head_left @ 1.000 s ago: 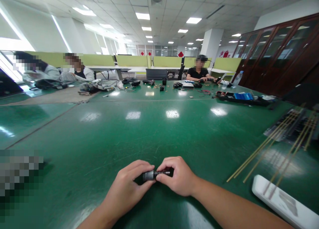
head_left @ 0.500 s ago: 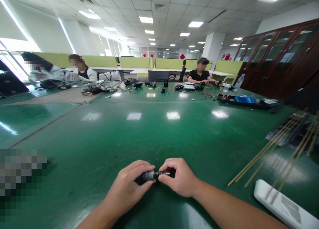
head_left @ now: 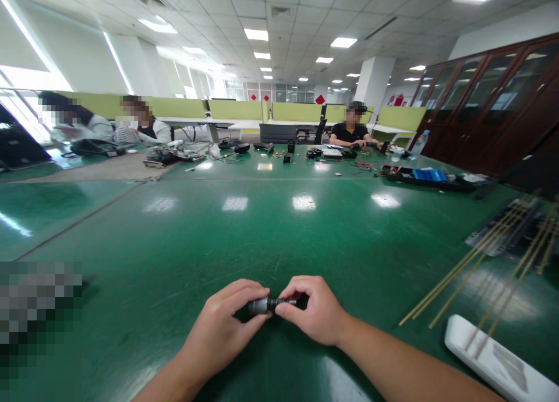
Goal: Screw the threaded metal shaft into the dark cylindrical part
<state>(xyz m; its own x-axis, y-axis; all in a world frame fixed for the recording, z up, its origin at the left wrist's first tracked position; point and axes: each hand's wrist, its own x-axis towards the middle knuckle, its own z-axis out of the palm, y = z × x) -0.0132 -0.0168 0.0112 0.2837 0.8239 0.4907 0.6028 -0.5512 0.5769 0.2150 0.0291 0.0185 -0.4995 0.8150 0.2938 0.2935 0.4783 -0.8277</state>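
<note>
Just above the green tabletop (head_left: 244, 233), a small cylindrical metal part (head_left: 258, 306) lies level between my two hands. Its left end is a thick grey and black barrel; a thinner, ridged dark shaft runs out to the right. My left hand (head_left: 227, 317) is closed on the barrel, thumb below and fingers above. Thumb and fingertips of my right hand (head_left: 312, 309) pinch the ridged shaft, whose tip shows inside the curl of that hand. The exact kind of part is too small to make out.
Thin brass-coloured rods (head_left: 458, 271) and a white plastic case (head_left: 498, 355) lie on the right. A black tray with blue packs (head_left: 430, 175) stands farther back. Electronic parts (head_left: 172, 153) lie along the far side, where several people sit. A blurred-out object (head_left: 37, 300) is at left.
Both hands and the cylindrical part have shifted very slightly left. The grip of each hand looks the same.
</note>
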